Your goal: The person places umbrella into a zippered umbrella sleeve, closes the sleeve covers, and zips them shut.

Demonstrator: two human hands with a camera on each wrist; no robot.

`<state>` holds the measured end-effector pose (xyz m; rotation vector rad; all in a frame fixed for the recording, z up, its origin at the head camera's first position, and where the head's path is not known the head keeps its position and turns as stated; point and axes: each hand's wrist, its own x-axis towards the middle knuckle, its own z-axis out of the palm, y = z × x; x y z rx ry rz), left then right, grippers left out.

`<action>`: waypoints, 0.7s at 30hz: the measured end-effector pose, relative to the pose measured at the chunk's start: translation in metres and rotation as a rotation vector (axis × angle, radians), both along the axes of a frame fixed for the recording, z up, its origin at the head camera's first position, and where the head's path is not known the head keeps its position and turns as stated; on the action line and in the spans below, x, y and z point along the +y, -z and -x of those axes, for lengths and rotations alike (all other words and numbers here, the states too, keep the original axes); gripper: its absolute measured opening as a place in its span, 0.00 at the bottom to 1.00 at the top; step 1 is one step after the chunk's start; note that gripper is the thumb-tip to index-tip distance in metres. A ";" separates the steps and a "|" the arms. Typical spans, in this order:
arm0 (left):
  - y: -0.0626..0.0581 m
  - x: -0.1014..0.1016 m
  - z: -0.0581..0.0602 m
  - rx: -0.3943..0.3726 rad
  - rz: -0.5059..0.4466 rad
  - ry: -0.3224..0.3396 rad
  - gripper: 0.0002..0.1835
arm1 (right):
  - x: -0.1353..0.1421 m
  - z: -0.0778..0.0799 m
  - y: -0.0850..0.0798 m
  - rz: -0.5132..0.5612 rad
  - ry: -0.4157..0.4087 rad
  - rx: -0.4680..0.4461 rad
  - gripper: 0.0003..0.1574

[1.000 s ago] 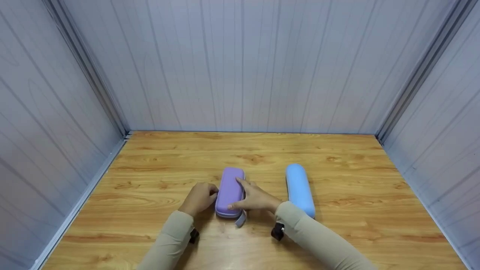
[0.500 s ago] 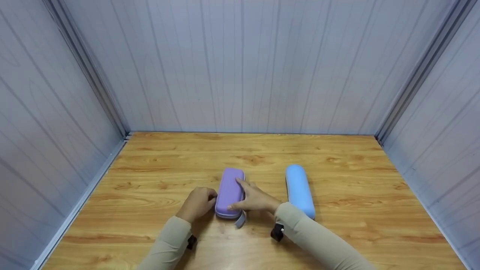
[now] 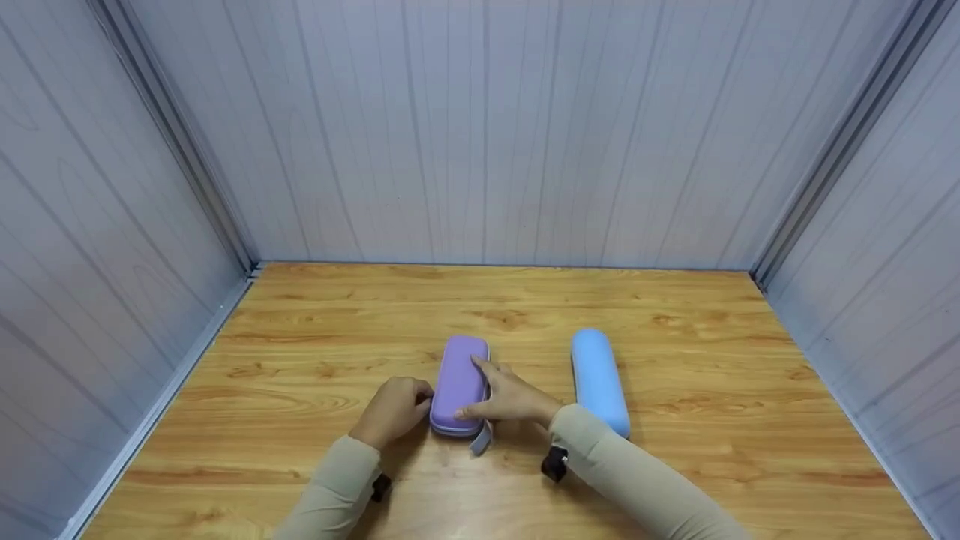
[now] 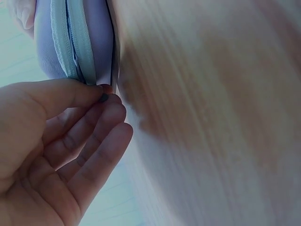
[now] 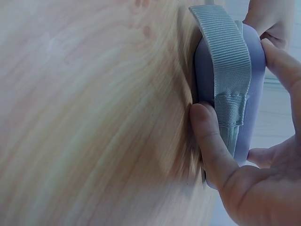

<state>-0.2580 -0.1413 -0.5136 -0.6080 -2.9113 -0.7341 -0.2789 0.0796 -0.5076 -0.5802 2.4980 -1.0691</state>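
A purple zippered hard case (image 3: 460, 381) lies lengthwise on the table, and a ribbed grey strap (image 5: 225, 56) loops from its right side. My right hand (image 3: 517, 397) grips this case from the right, with fingers spread over the top and along the side. On the left side, my left hand (image 3: 395, 409) pinches a small dark zipper pull (image 4: 104, 98) between thumb and fingertips, low on the case. Above that pinch, the light zipper tape (image 4: 75, 37) runs along the case's side with a dark line down its middle. The pull is mostly hidden by the fingers.
A light blue rounded case (image 3: 600, 382) lies to the right, its near end close by the right sleeve (image 3: 600, 442). The wood-grain table (image 3: 337, 315) is bounded by pale panel walls (image 3: 487, 135) at the back and both sides.
My left hand has shifted slightly toward me along the left side of the purple case. The right hand keeps its grip, and both cases stay in place.
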 end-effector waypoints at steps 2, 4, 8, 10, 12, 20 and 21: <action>0.000 0.000 0.000 0.001 0.000 0.000 0.05 | 0.000 0.000 0.000 -0.003 -0.001 0.003 0.70; -0.001 -0.001 -0.001 -0.003 -0.002 0.001 0.05 | -0.001 0.000 0.000 -0.005 -0.002 0.004 0.70; -0.002 -0.002 -0.004 -0.006 -0.010 0.011 0.05 | -0.001 0.000 0.000 -0.012 -0.001 0.005 0.70; -0.002 -0.003 -0.005 0.001 -0.014 0.025 0.05 | -0.001 0.000 0.000 -0.016 -0.001 0.005 0.70; -0.003 -0.004 -0.007 0.008 -0.014 0.042 0.04 | -0.001 0.000 0.000 -0.011 0.000 0.003 0.70; -0.007 -0.009 -0.008 0.033 0.029 0.126 0.04 | 0.000 0.001 0.001 -0.004 0.002 -0.004 0.70; -0.008 -0.010 -0.009 0.031 0.032 0.137 0.04 | 0.000 0.001 0.001 0.000 0.000 -0.003 0.70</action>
